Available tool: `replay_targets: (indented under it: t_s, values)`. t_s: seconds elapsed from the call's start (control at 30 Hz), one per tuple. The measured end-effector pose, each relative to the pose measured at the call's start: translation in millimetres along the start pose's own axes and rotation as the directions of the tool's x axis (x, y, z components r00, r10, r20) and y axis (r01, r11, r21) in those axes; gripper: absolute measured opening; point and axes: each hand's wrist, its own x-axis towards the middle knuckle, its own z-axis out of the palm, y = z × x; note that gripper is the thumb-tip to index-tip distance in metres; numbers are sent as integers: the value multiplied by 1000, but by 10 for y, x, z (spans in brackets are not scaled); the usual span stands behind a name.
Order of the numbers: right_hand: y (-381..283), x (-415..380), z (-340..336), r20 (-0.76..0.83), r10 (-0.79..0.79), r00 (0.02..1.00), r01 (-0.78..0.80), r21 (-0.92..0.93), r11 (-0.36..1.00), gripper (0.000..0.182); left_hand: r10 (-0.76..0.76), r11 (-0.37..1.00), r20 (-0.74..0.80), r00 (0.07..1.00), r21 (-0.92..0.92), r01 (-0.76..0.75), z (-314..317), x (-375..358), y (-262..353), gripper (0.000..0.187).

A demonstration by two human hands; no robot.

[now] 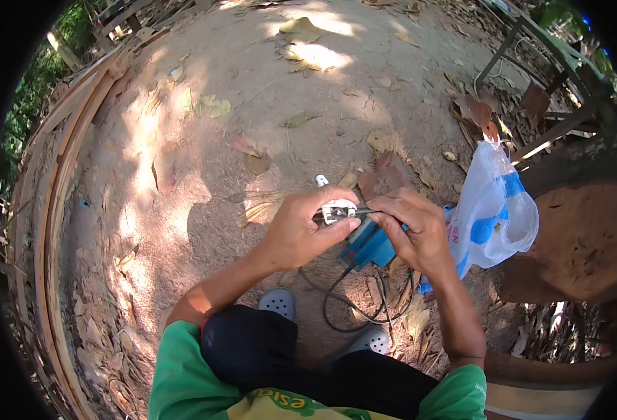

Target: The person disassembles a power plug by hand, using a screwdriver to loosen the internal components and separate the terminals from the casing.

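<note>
My left hand [308, 227] is closed around a small white plastic fitting [338, 209], an open, frame-like piece with dark parts inside. A white knobbed end [321, 180] sticks up beyond the index finger. My right hand [417, 227] pinches a thin black cable [366, 211] between thumb and index finger, right beside the fitting. Whether the cable enters the fitting is hidden by the fingertips. Below the hands, a blue power tool [370, 246] lies on the ground, partly covered by my right hand, and a black cord [328, 308] loops from it near my feet.
A white and blue plastic bag [496, 210] stands to the right, near a large brown wooden piece [581, 238]. Long wooden planks [60, 210] run along the left. Dry leaves [385, 175] lie scattered on the dirt ground [252, 98]. A grey clog [278, 303] shows below.
</note>
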Motion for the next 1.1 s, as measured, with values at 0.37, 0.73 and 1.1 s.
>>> replay_targets:
  t_s: [0.37,0.73,1.1]
  values:
    - [-58,116,54,-16,-35,999,35,32,999,19,261,964,-156,953,97,-249,-21,-8,-144,31]
    - [-147,169,5,-23,-88,996,89,14,996,20,524,834,-199,828,319,-451,-59,17,-90,31]
    - [-193,171,-7,-27,-72,997,72,2,997,16,498,826,-105,861,361,-433,-159,-5,17,36]
